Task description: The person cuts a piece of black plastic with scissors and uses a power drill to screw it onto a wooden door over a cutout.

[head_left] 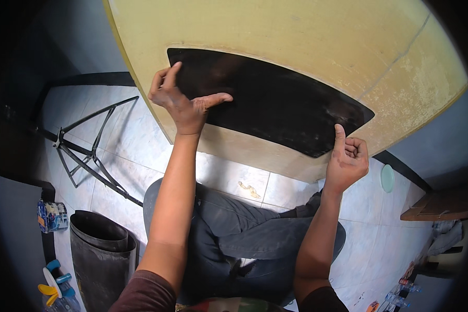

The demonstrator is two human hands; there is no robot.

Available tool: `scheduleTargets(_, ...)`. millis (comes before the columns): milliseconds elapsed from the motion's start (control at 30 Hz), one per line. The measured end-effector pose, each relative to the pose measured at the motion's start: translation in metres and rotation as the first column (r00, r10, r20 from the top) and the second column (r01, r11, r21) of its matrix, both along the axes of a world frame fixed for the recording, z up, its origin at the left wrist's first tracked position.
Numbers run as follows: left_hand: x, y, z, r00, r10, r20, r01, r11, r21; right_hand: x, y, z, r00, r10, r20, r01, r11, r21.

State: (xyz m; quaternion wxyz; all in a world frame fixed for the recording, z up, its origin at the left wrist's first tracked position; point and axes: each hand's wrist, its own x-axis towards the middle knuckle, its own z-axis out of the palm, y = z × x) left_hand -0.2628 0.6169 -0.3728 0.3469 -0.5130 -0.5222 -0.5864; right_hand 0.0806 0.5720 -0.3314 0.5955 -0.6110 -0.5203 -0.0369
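My left hand (181,106) spreads its fingers wide, empty, at the left end of the flat black four-cornered panel (275,99) on the pale yellow board (296,36), cropped above; my right hand (347,162) half curls near its lower right, grip unclear. The upright black roll (100,270) hides its dark inside

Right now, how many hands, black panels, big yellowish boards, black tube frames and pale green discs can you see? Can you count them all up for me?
Hands: 2, the left hand and the right hand
Black panel: 1
Big yellowish board: 1
Black tube frame: 1
Pale green disc: 1
Total: 6
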Motion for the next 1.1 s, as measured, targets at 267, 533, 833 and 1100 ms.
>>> scheduleTargets(267, 0.027, -0.016, -0.013, 0.994, 0.059, -0.089, -0.08, 0.964, -0.254, 0.006, 0.006, -0.005, 0.999, -0.029, -0.028, 0.028, 0.999, -0.018)
scheduleTargets(533, 0.038, -0.01, -0.002, 0.992, -0.082, -0.093, 0.049, 0.948, -0.314, 0.011, 0.011, -0.007, 0.974, 0.082, -0.21, -0.075, 0.996, 0.039)
scheduleTargets(833, 0.041, -0.002, -0.01, 0.981, -0.052, -0.185, 0.0, 0.962, -0.272, 0.022, 0.007, -0.003, 0.976, 0.07, -0.206, -0.073, 0.997, -0.008)
scheduleTargets(1100, 0.04, 0.001, -0.012, 0.986, -0.066, -0.155, 0.023, 0.964, -0.265, 0.014, 0.006, -0.006, 0.951, 0.153, -0.269, -0.131, 0.987, 0.097)
